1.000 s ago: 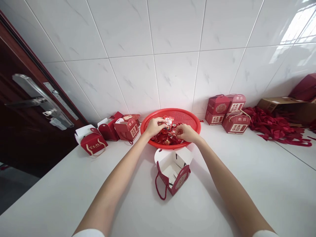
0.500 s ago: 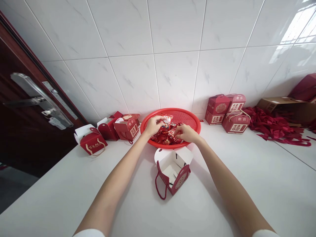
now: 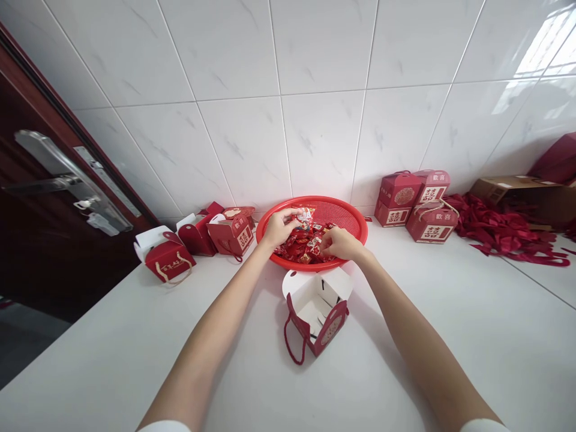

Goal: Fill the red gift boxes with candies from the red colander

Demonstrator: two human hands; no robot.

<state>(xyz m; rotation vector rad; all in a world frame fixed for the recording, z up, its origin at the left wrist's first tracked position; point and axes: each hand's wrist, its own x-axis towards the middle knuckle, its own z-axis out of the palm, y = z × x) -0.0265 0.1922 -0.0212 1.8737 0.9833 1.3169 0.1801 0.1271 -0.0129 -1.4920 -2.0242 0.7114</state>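
Note:
A red plastic basket (image 3: 355, 210) stands against the wall with many red wrapped candies (image 3: 299, 249) inside. My left hand (image 3: 281, 229) is over its left part, fingers closed on a red and white candy packet (image 3: 305, 219). On the right side of the basket, my right hand (image 3: 338, 243) reaches down among the candies with its fingers bent together; whatever is between the fingertips is hidden. In front of the basket sits a dark red gift box (image 3: 317, 315) with its top flaps open, a white inside and a cord handle hanging at its left.
Several red boxes (image 3: 230, 234) stand left of the basket, some open. Closed gift boxes (image 3: 431, 222) are stacked at the right. Beyond them lie a heap of red ribbons (image 3: 499, 228) and a cardboard box (image 3: 504, 183). A door (image 3: 54, 198) is at the left edge.
The candy packet in my left hand has turned so that more of its printed front shows. My right hand's fingers have drawn closer together among the candies.

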